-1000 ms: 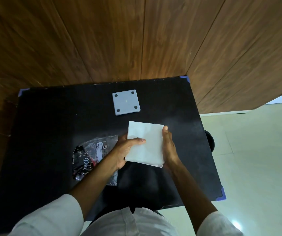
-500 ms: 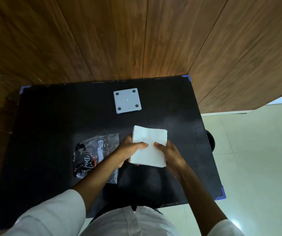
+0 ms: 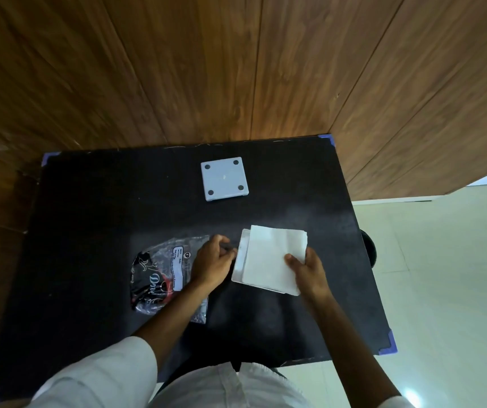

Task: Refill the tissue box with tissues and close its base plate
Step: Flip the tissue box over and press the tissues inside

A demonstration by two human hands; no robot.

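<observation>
Tissues (image 3: pixel 268 257): white square stack, flat, edges slightly fanned so a lower layer shows as an offset strip along its left and near sides. It sits right of centre on the black table (image 3: pixel 89 231), nearer the near edge than the far one. Whether it lies on the surface or is lifted cannot be told.

Right hand (image 3: pixel 307 270): grips the stack at its near right corner, thumb on top, fingers hidden beneath.

Left hand (image 3: pixel 214 262): fingers curled in, fingertips at the stack's left edge; whether they pinch the lower layer cannot be told.

Plate (image 3: pixel 224 178): grey square with four dark round spots near its corners, lying flat near the middle of the far edge, well apart from the stack.

Wrapper (image 3: pixel 160 278): crumpled clear and black plastic, printed lettering and a white label, left of the stack, partly under the left forearm. Contents: nothing visible inside.
</observation>
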